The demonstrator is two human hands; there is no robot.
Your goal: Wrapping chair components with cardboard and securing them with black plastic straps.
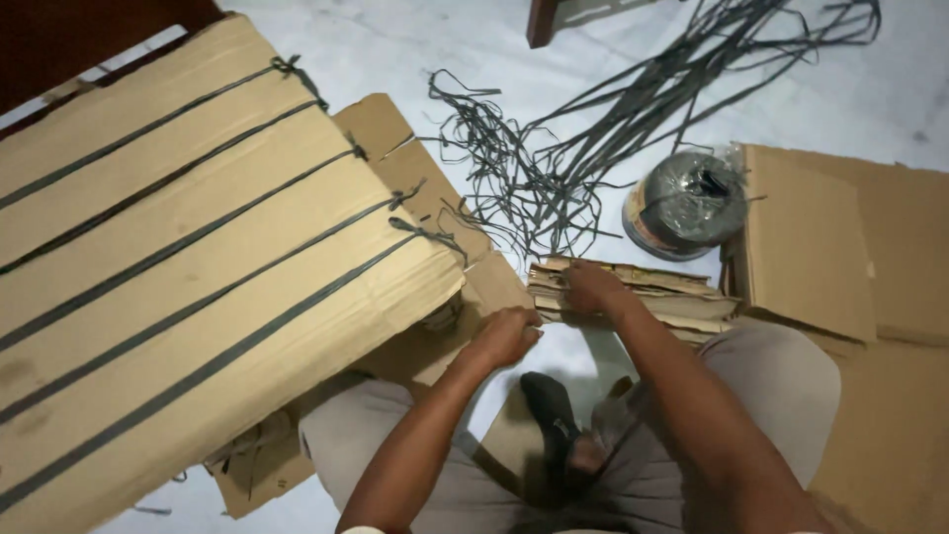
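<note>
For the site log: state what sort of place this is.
Probably an informal floor workspace for bundling cardboard: pale marble-like floor, large strapped brown cardboard bundle, loose dark plastic straps, grey strap spool.

An informal packing workspace on a pale marble floor [395,44]. Strapped cardboard bundles [188,257], loose cut straps [554,168] and a strap roll [684,205] lie around a person seated on the floor.

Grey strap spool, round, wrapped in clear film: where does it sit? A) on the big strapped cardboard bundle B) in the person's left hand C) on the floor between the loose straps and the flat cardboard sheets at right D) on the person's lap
C: the grey strap spool stands on the pale floor, with the loose dark straps on one side and the flat brown cardboard sheets on the other; neither hand touches it.
</note>
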